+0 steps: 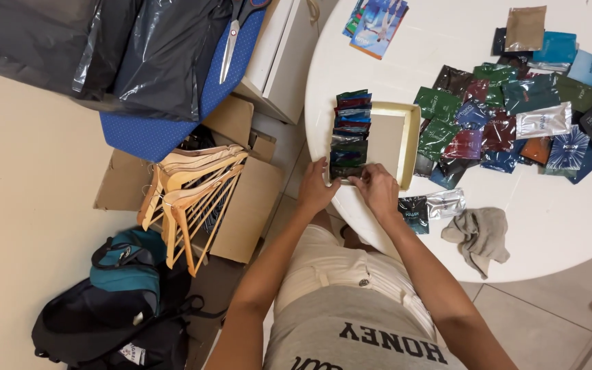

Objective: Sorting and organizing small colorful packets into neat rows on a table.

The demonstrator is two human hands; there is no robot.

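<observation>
A shallow cream box (410,130) lies on the round white table (556,226). A row of small foil sachets (351,130), dark green, red and blue, stands packed along its left side. My left hand (316,188) and my right hand (377,188) meet at the near end of that row, fingers pinched on the nearest sachet (346,171). A loose pile of similar coloured sachets (515,116) spreads over the table to the right of the box. Two more sachets (433,205) lie beside my right wrist.
A grey cloth (481,236) lies crumpled near the table's front edge. Printed cards (376,20) sit at the far side. On the floor to the left are wooden hangers (193,192) on cardboard, a teal and black backpack (121,288), scissors (231,38) on blue fabric, and a black plastic bag (104,48).
</observation>
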